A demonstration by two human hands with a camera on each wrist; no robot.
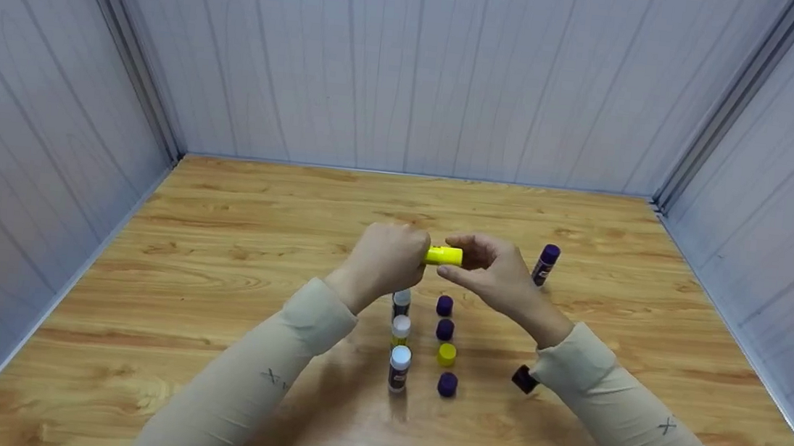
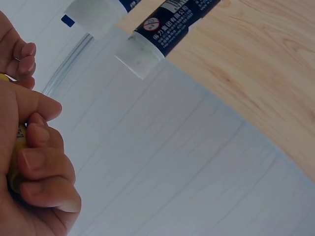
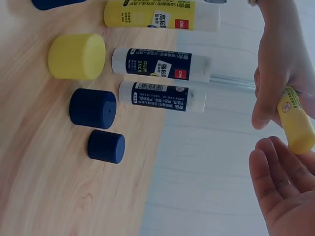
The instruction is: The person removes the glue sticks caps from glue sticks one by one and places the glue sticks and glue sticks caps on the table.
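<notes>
And here's my left hand (image 1: pixel 388 255), fingers (image 2: pixel 49 164) curled snugly round the yellow glue stick (image 1: pixel 446 256), holding it sideways above the counter (image 1: pixel 242 237)! My right hand (image 1: pixel 498 273) is at its free end, fingers loosely spread and thumb apart; whether they touch it, I can't tell. Nearer me, white-topped glue sticks (image 1: pixel 398 375) stand in a row, and alongside run three dark caps (image 1: pixel 447 384) and one yellow cap (image 1: pixel 446 355). Off to my right, a dark-capped stick (image 1: pixel 545 266) stands upright, and a dark object (image 1: pixel 523 379) peeks out beside my sleeve (image 1: pixel 580 364).
</notes>
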